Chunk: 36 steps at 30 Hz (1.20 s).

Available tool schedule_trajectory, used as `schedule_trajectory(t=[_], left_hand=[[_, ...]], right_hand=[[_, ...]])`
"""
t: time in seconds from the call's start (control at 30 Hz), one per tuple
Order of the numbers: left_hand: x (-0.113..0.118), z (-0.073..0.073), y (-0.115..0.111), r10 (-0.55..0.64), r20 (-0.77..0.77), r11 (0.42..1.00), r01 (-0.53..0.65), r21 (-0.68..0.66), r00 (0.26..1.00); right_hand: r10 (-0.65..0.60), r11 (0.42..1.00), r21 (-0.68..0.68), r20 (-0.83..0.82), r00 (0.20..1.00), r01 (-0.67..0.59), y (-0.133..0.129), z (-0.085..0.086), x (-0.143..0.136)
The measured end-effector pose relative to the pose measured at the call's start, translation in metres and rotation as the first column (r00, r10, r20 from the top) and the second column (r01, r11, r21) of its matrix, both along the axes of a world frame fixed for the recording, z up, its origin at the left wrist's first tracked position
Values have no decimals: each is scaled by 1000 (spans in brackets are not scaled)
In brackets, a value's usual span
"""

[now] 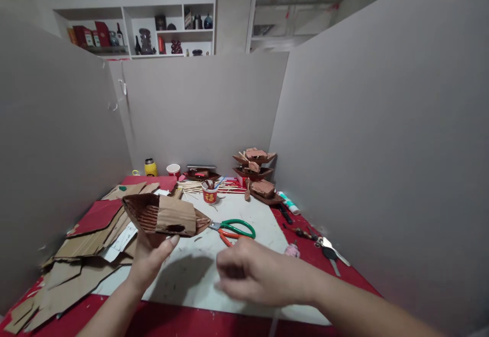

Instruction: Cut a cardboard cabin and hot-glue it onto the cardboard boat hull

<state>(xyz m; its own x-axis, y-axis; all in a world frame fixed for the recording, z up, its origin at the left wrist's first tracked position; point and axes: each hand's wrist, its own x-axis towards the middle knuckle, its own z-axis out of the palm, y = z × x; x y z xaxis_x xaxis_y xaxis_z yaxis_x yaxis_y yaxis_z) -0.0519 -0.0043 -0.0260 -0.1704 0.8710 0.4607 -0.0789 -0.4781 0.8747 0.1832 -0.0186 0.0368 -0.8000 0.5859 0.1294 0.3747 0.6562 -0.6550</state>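
Observation:
A brown cardboard model boat (176, 215) with a plain cardboard cover over its middle is held up by my left hand (151, 260), the thumb at its near side and the other fingers hidden beneath. The cover has a dark oval hole or patch low on its near side. My right hand (248, 270), slightly blurred, hangs over the white sheet (191, 276) to the right of the boat, its fingers curled in. Whatever it may hold is hidden. Just beyond this hand lie scissors (233, 229) with one green and one orange handle, partly covered by the boat's tip.
Cardboard pieces (76, 276) pile up on the left. Finished-looking model boats (255, 166) are stacked at the back right. A red paper cup (210, 193) with brushes stands near thin sticks (189, 186). Keys (330, 253) and a tube (289, 203) lie right. Grey partitions (206, 112) enclose the table.

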Motion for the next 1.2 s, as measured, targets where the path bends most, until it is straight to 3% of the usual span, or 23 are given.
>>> schedule_trajectory(t=[0.1, 0.17, 0.3, 0.4, 0.47, 0.57, 0.63, 0.7, 0.8, 0.9, 1.0, 1.1, 1.2], left_hand=[[-3, -2, -1, -9, 9, 1000, 9, -19, 1000], [-3, -1, -6, -46, -14, 998, 45, -46, 999], [1, 0, -22, -226, -136, 969, 209, -134, 965], [3, -3, -31, -345, -200, 931, 309, -193, 917], [3, -6, -32, -381, -227, 917, 335, -217, 896], [1, -5, -30, -406, -297, 909, 351, -223, 864], [-2, 2, -27, -419, -333, 906, 366, -212, 844], [-9, 11, -24, -454, -312, 889, 403, -215, 835], [-22, 23, -22, -546, -238, 832, 488, -263, 803], [-32, 28, -23, -592, -262, 799, 514, -312, 762], [-28, 32, -27, -594, -478, 799, 409, -440, 646], [-10, 38, -27, -529, -742, 849, 251, -466, 412], [9, 39, -24, -494, -833, 859, 288, -423, 250]], right_hand=[[-251, 950, 126, -235, 939, 286, 12, -2, 1], [-270, 924, 166, -355, 895, 345, 23, -5, 1], [-150, 884, 363, -376, 914, 294, 35, -13, 5], [-95, 931, 302, -340, 936, 204, 36, -20, 9], [-31, 930, 328, -375, 926, 165, 35, -23, 12], [49, 825, 529, -414, 909, 197, 35, -23, 19], [45, 751, 622, -381, 923, 220, 35, -22, 27], [17, 716, 663, -328, 945, 218, 33, -21, 35], [-45, 727, 663, -212, 976, 177, 27, -22, 47], [-106, 798, 585, -102, 989, 146, 17, -26, 52], [-146, 874, 463, -38, 989, 147, 9, -34, 51], [-165, 917, 374, 49, 985, 134, 5, -42, 47], [-172, 915, 388, 117, 978, 114, 3, -49, 43]])
